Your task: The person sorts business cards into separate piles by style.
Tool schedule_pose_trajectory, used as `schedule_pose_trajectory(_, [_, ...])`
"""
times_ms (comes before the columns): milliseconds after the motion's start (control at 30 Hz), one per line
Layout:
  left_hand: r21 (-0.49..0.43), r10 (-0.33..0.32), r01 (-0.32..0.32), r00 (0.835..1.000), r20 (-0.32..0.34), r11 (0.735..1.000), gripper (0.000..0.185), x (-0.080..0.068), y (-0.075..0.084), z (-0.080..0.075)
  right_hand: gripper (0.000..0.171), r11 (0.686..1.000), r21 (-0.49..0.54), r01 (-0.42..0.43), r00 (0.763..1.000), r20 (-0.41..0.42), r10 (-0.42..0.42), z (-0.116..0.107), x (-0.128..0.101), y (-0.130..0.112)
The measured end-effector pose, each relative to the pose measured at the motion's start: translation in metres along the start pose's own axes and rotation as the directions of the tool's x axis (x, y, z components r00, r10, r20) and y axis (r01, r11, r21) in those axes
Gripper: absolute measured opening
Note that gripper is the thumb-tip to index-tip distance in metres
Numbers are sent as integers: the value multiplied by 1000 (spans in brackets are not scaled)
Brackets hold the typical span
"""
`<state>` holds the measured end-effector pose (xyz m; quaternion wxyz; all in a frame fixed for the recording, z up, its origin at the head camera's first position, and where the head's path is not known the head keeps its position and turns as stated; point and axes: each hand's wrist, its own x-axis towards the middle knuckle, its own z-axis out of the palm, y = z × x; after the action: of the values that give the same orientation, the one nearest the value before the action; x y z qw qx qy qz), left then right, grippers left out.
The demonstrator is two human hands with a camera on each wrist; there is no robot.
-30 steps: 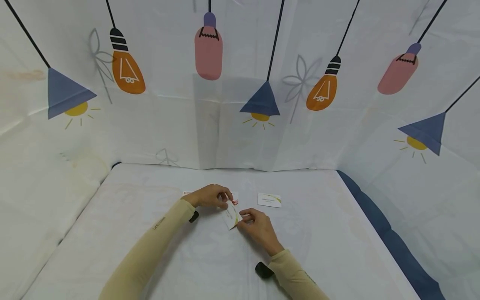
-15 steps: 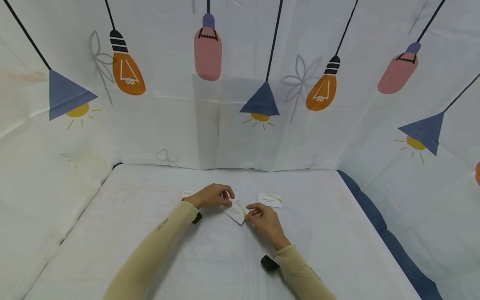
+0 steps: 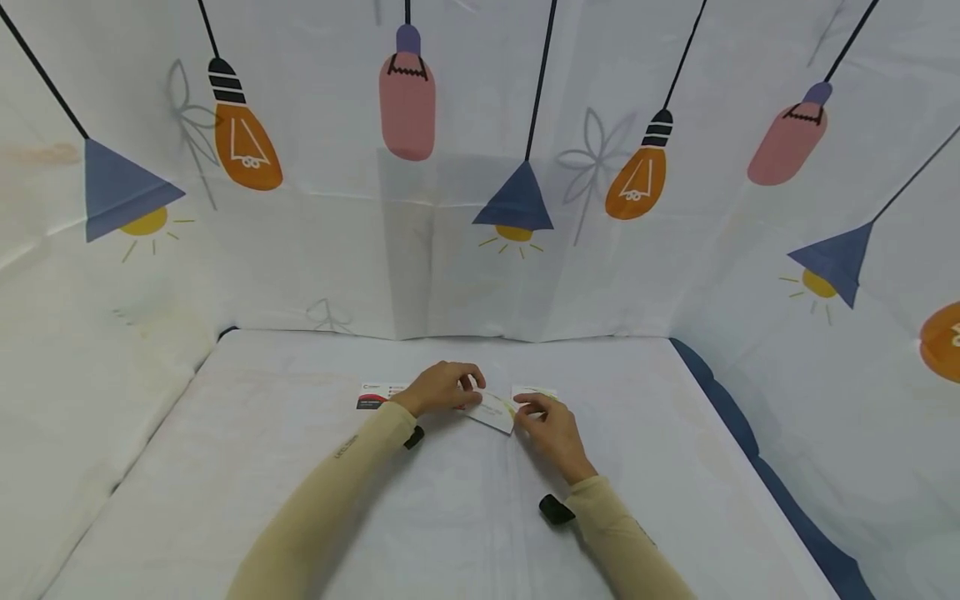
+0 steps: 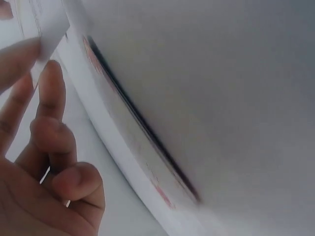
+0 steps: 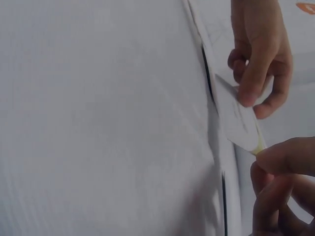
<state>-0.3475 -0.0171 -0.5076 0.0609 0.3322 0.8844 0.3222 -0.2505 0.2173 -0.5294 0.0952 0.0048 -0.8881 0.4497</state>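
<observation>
Pinching one card point(image 3: 495, 411), both hands; red-edged card point(image 3: 372, 397) head-view only.

No legible text on cards point(image 3: 495, 410)

Smooth paper card point(image 3: 495, 411) (faintly glossy) on a matt cloth table cover point(image 3: 300, 467)

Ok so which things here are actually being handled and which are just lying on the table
In hand:
- white card, held at either end
- left hand, pinching its left end
- right hand, pinching its right end

Lying about:
- red and black card, on the table left of the hands
- green-striped card, partly behind the right hand
</observation>
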Motion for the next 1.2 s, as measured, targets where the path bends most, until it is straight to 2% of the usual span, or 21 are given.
schedule_pose_trajectory(400, [-51,-81,78,995,-56,996,17,16,12,12,29,999,-50,13,1000,13,-12,-21,19,12])
schedule_pose_trajectory(800, [-91,-107,98,989,-100,991,19,33,14,22,31,999,-38,-11,998,69,13,-38,36,20])
schedule_pose_trajectory(1200, [-85,-154,143,979,-136,986,17,51,32,33,32,999,-47,-2,998,66,5,-54,49,36])
